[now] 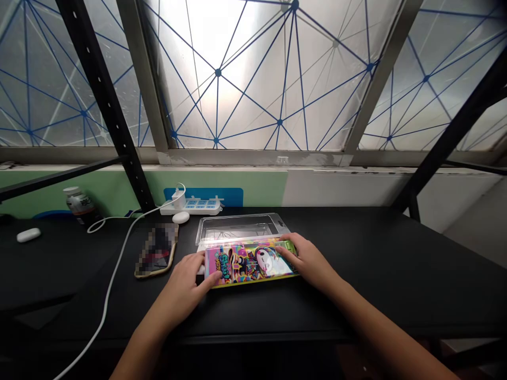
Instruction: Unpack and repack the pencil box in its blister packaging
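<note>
A flat, brightly coloured case with cartoon print, like a pencil case point(247, 263), lies in front of me on the black desk. At its left end my left hand point(192, 277) grips it, the thumb on the printed top and the fingers round the far side. My right hand point(298, 254) holds the other end, its thumb and fingers over the green corner. Just behind the case sits a clear plastic tray or box point(240, 227), its near edge partly covered by the case. Something white, mostly hidden, shows beside my left fingertips.
A phone point(157, 250) lies left of my left hand. Behind it are a white power strip point(198, 206) with a plugged-in charger, and a small white case point(181, 217). A white cable point(114, 274) crosses the desk. Further left stand a bottle point(81, 206) and another white case point(28, 235).
</note>
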Demonstrator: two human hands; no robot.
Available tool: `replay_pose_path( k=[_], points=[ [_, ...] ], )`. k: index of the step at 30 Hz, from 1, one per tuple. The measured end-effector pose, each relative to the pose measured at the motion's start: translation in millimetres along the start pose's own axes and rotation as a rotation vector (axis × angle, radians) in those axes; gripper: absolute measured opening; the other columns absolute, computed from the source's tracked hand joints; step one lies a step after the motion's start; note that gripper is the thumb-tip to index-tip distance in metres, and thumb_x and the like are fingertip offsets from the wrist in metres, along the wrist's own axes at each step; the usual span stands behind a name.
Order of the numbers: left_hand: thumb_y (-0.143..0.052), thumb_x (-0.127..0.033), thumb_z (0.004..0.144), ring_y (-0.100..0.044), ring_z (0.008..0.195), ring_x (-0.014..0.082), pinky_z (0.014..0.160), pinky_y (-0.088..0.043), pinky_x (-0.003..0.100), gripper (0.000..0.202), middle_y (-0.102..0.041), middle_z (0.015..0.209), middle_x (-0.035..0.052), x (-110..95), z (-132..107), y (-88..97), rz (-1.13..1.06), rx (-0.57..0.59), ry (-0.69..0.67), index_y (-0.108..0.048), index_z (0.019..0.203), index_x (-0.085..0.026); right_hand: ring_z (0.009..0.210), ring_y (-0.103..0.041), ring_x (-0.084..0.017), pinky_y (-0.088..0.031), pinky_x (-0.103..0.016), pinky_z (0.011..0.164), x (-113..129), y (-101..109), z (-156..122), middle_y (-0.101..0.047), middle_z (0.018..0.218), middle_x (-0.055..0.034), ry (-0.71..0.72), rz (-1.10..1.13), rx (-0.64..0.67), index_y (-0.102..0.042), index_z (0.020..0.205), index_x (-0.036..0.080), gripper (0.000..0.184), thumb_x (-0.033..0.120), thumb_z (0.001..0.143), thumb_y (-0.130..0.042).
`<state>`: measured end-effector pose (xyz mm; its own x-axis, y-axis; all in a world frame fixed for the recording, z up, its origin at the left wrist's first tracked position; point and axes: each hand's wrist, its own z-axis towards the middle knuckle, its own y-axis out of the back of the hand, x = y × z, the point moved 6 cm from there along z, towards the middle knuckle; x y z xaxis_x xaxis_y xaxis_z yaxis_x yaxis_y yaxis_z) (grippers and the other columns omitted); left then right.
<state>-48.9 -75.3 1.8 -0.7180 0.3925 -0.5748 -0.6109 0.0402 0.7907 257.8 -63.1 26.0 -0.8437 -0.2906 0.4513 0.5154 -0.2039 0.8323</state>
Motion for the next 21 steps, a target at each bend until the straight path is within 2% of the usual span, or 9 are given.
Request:
replay_pose_path(
  k=[5, 10, 13, 17, 21],
  points=[
    [-0.046, -0.059, 0.096, -0.046, 0.134, 0.0327, 0.112, -0.035, 0.051, 0.060, -0.053, 0.142, 0.0152, 9, -1, -3.0, 0.011, -0.052, 0.060, -0.048, 0.140, -0.019, 0.099, -0.060, -0.029, -0.041, -0.042, 0.083, 26, 3, 6, -0.066, 0.110, -0.0112, 0.193, -0.283, -0.109, -0.065, 0.104, 0.020, 0.024, 0.039, 0.098, -0.053],
    [-0.058, -0.059, 0.089, -0.040, 0.141, 0.0320, 0.115, -0.032, 0.049, 0.081, -0.043, 0.153, 0.0169, 13, -5, -4.8, -0.008, -0.047, 0.071, -0.030, 0.153, -0.018, 0.097, -0.061, -0.025, -0.042, -0.040, 0.085, 68, -16, 17, -0.069, 0.103, -0.0077, 0.293, -0.245, 0.011, -0.065, 0.106, 0.019, 0.025, 0.042, 0.099, -0.054],
    [-0.062, -0.054, 0.088, -0.044, 0.139, 0.0305, 0.114, -0.034, 0.046, 0.084, -0.044, 0.153, 0.0156, 10, -6, -3.0, -0.059, -0.036, 0.062, -0.025, 0.155, -0.022, 0.094, -0.061, -0.025, -0.044, -0.038, 0.082, 86, -34, 27, -0.068, 0.099, -0.0074, 0.314, -0.243, 0.024, -0.067, 0.102, 0.019, 0.026, 0.042, 0.097, -0.058],
    [-0.060, -0.048, 0.091, -0.048, 0.137, 0.0304, 0.112, -0.036, 0.048, 0.089, -0.056, 0.144, 0.0145, 5, -7, -0.7, -0.076, -0.020, 0.062, -0.009, 0.159, -0.024, 0.087, -0.060, -0.023, -0.045, -0.035, 0.076, 91, -50, 37, -0.066, 0.091, -0.0067, 0.293, -0.244, -0.025, -0.068, 0.089, 0.019, 0.020, 0.033, 0.098, -0.057],
    [-0.055, -0.043, 0.095, -0.045, 0.140, 0.0292, 0.115, -0.030, 0.051, 0.088, -0.055, 0.146, 0.0120, 0, -6, -1.9, -0.065, 0.003, 0.000, 0.001, 0.160, -0.027, 0.085, -0.057, -0.023, -0.046, -0.035, 0.076, 91, -52, 40, -0.063, 0.088, -0.0073, 0.300, -0.253, -0.097, -0.064, 0.084, 0.018, 0.018, 0.025, 0.098, -0.055]
  ],
)
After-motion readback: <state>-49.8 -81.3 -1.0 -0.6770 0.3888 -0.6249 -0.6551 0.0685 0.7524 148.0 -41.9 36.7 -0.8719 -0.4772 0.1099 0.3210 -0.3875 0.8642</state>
